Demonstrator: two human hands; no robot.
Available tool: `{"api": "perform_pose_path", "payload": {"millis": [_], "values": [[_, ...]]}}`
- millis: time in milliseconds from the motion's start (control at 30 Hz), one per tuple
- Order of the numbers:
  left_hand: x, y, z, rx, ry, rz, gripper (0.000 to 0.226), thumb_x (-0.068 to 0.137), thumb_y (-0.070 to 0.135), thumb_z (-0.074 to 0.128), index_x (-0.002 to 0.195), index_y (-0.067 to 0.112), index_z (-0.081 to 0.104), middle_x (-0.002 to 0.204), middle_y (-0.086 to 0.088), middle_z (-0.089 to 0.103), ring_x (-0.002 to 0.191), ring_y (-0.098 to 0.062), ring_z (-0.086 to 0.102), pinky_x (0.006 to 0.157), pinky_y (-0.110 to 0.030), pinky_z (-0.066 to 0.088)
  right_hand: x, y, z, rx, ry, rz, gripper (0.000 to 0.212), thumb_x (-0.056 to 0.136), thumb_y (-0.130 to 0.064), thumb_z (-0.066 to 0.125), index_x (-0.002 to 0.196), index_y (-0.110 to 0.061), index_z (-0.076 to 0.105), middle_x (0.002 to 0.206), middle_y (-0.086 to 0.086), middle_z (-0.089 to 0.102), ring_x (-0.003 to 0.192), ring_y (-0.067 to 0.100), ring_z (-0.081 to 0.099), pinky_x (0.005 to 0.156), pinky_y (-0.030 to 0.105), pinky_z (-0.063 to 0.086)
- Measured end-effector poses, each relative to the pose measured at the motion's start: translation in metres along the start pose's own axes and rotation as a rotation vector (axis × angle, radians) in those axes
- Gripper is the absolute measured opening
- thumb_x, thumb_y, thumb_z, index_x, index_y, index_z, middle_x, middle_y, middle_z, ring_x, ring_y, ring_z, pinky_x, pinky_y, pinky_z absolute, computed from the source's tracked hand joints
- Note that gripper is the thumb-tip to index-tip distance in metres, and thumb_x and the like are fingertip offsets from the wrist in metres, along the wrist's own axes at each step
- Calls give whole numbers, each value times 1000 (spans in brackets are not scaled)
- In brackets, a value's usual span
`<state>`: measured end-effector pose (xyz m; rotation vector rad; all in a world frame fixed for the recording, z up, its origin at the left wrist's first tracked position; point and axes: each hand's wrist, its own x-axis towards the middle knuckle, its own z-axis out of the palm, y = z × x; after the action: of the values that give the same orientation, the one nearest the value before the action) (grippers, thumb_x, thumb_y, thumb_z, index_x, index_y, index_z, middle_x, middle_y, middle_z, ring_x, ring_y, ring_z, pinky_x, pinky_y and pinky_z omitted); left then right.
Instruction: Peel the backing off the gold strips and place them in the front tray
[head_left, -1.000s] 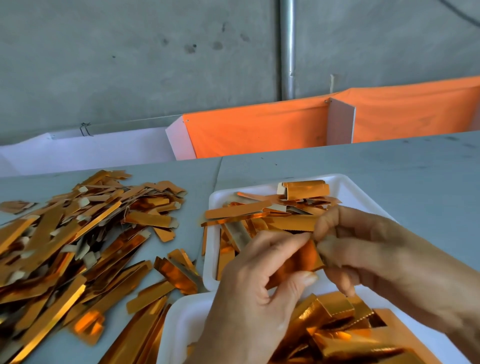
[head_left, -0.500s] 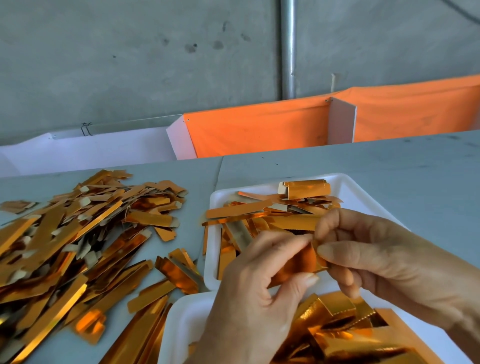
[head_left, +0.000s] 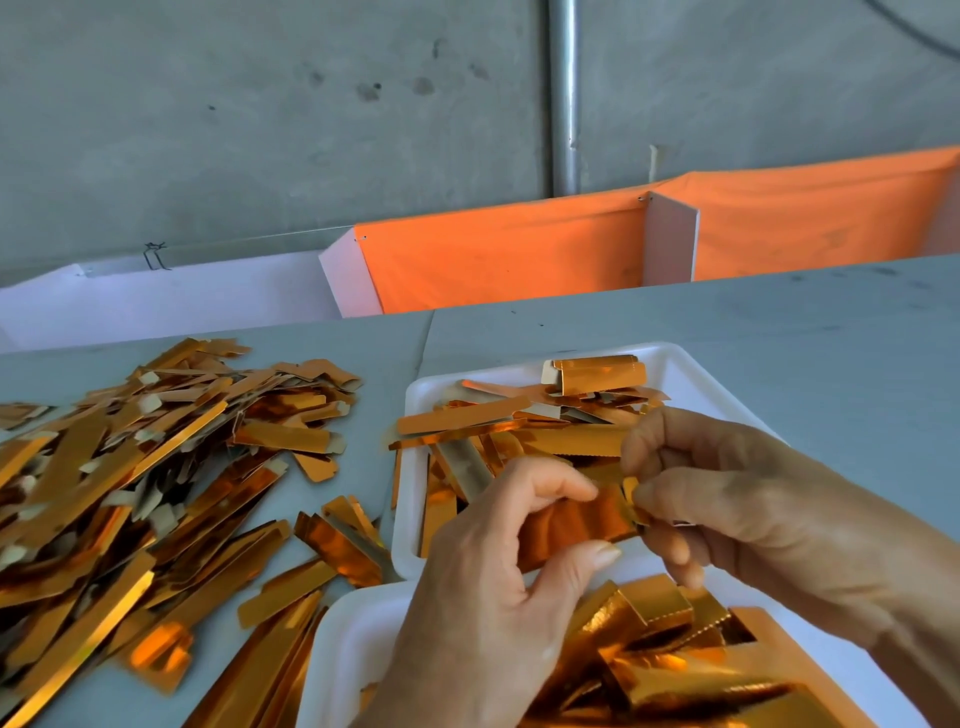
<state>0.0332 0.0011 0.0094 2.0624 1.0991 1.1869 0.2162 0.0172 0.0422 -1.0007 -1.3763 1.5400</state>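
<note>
Loose pile of gold strips on the tabletop at your left. Your left hand pinches one gold strip between thumb and fingers; your right hand pinches its right end. Both hands are clamped on it above two white trays: far tray and near tray, both holding gold pieces.

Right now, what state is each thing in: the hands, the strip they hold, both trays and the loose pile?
Left hand: pinches the gold strip between thumb and fingers.
Right hand: pinches the strip's right end.
Gold strip: held above the trays, between both hands.
Far tray: partly filled with strips.
Near tray: holds crumpled gold pieces.
Loose pile: spread on the table, left of the trays.
</note>
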Motion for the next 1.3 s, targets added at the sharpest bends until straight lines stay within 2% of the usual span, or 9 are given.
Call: {"api": "perform_pose_path", "payload": {"millis": [200,300,400,533,633,767,967,1100,1300], "values": [[1,1,0,43,2,52,25,77,51,57,101,43,52,103,24,62,100,2,60,81,-9,45,-1,1,0,-6,23,18,13,64,-7,61,77,-9,61,51,12,52,41,18,48,41,21,44],[2,1,-1,146,15,146,20,82,45,56,101,39,54,99,21,61,95,1,59,77,-7,43,0,4,-1,-68,30,16,18,64,-10,63,82,-8,60,53,12,56,43,19,51,44,20,44],[3,1,-2,192,16,203,16,84,37,56,100,36,56,100,20,60,96,3,57,79,-4,40,0,4,-4,-91,-6,19,13,66,-12,66,79,-10,63,57,13,59,46,20,53,47,22,45],[3,2,-2,133,8,207,17,84,34,59,101,33,60,104,20,60,101,2,59,81,-6,42,-3,1,-12,15,-106,22,1,73,-13,67,73,-13,67,60,12,56,49,18,53,47,22,47],[3,3,-2,90,0,197,17,85,34,61,101,33,61,106,21,61,102,1,59,78,-7,45,-3,4,-15,77,-138,31,8,74,-16,72,74,-10,66,56,8,50,44,14,47,45,20,42],[2,3,-3,33,-2,180,17,85,36,61,102,33,62,106,19,62,103,-4,60,78,-16,50,0,9,-14,172,-136,49,25,64,-21,77,85,-11,69,59,4,47,41,11,43,41,20,39],[1,1,-3,-162,-6,74,21,82,39,63,102,36,62,102,10,69,99,-15,65,80,-27,53,3,13,-9,289,-233,12,30,69,-25,83,89,-9,67,61,3,55,47,13,55,47,22,48],[2,1,-5,-296,-35,24,20,81,39,64,101,37,64,103,11,70,102,-10,65,84,-26,54,4,14,-9,349,-290,-4,29,68,-24,86,89,-12,69,62,2,57,51,12,58,51,23,51],[0,1,-4,-298,-44,36,18,82,36,65,100,36,65,102,9,70,99,-13,66,79,-24,55,5,14,-10,321,-254,-7,32,65,-21,88,85,-9,67,60,4,56,49,14,56,51,23,50]]}}
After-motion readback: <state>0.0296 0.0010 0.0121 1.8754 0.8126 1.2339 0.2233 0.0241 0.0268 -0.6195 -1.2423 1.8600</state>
